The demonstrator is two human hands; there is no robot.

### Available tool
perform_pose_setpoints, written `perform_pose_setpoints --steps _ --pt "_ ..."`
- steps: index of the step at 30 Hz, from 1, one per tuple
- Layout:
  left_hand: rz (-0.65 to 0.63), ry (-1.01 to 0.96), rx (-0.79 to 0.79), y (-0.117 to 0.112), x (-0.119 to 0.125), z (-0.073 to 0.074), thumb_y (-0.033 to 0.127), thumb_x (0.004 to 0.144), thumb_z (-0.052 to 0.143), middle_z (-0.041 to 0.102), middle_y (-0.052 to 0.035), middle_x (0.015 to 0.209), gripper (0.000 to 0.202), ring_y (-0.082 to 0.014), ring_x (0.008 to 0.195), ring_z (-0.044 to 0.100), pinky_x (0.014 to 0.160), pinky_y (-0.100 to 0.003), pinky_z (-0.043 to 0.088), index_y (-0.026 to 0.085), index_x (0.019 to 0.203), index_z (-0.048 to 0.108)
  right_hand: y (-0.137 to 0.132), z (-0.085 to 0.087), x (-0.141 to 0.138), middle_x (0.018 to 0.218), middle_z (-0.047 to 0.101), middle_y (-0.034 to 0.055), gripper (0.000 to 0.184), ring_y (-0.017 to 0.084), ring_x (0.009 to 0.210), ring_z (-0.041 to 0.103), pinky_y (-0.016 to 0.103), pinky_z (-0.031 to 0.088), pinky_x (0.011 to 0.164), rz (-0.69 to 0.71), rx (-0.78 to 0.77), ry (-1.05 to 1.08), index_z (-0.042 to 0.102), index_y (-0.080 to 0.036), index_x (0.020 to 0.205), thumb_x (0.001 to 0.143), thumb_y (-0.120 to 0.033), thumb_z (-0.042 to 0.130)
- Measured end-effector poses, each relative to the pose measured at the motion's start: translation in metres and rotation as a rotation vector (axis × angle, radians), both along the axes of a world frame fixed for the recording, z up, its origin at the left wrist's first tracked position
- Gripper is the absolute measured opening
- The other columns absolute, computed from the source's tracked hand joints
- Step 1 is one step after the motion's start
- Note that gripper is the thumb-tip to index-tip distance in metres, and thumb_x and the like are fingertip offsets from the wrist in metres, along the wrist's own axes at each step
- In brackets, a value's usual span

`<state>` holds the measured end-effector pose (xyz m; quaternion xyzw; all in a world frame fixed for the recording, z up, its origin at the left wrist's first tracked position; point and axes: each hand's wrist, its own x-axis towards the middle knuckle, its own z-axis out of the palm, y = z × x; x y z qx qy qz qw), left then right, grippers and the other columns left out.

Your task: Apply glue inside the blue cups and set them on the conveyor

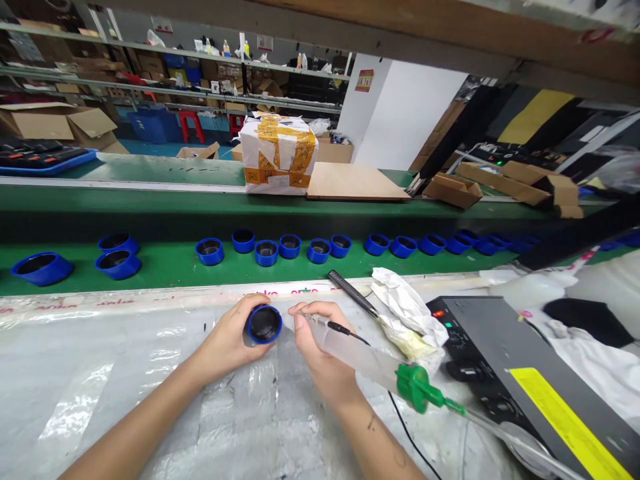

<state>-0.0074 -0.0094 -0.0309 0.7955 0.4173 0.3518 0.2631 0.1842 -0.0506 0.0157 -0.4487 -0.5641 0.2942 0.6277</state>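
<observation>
My left hand [233, 340] is wrapped round a blue ring-shaped cup [265, 325] with a black inside, its opening tilted toward me. Just right of it, my right hand [323, 350] grips a translucent glue dispensing syringe [360, 353] with a green cap at its back end. The syringe's tip points toward the cup, a small gap from its rim; the very end is hard to make out. A clear hose runs from the green cap to the lower right, and a thin black cable hangs from the syringe.
Several similar blue cups [267, 253] stand along the green conveyor belt [165, 270]. A black-handled tool [353, 292] and crumpled white tissue [403, 303] lie right of my hands. A grey dispenser box [500, 360] occupies the right. A taped carton [279, 153] sits on the ledge beyond.
</observation>
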Motion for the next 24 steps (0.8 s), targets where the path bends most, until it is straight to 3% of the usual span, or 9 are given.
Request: perform_pose_setpoints --steps 13,24 --pt "0.036 0.012 0.012 -0.002 0.004 0.009 0.021 0.080 0.072 0.067 -0.0067 0.122 0.052 -0.0257 0.112 0.069 0.098 -0.038 0.057 0.024 0.126 0.049 -0.002 0.002 0.003 0.086 0.080 0.0026 0.006 0.020 0.079 0.079 0.028 0.061 0.069 -0.039 -0.007 -0.117 0.067 -0.024 0.090 0.087 -0.019 0.070" --pt "-0.004 -0.004 0.018 -0.002 0.004 0.007 0.018 0.080 0.070 0.066 -0.0079 0.124 0.052 -0.0267 0.115 0.068 0.099 -0.039 0.056 0.025 0.127 0.048 -0.002 0.010 -0.001 0.094 0.081 0.0060 0.009 0.024 0.088 0.079 0.034 0.065 0.077 -0.012 0.002 -0.131 0.065 -0.028 0.093 0.092 -0.019 0.066"
